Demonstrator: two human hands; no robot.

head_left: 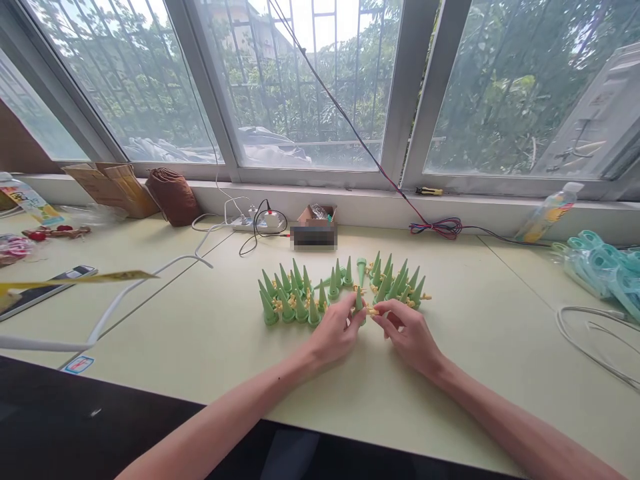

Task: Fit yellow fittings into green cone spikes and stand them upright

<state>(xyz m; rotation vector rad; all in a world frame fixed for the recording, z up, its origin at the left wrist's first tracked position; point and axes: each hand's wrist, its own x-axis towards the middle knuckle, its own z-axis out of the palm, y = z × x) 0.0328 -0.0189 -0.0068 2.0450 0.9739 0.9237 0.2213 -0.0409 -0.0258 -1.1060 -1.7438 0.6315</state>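
Note:
Between the thumb and fingers of my left hand (pixel 337 331) is a green cone (pixel 359 299), its point upward. My right hand (pixel 407 333) pinches a small yellow piece (pixel 371 311) against the cone's right side; its exact shape is too small to make out. Left of my hands stands a cluster of similar green cones (pixel 301 308) with yellow bits among them. Another cluster of green cones (pixel 395 287) stands to the right, just beyond my right hand. Behind my left hand are a few more, and one cone (pixel 361 269) there points downward.
At the back are a small cardboard box (pixel 303 215), a power strip (pixel 243 223) and a coiled cable (pixel 440 228). A phone (pixel 47 290) and a white cord (pixel 125 291) lie left. Teal plastic parts (pixel 595 260) and a bottle (pixel 550 213) are on the right.

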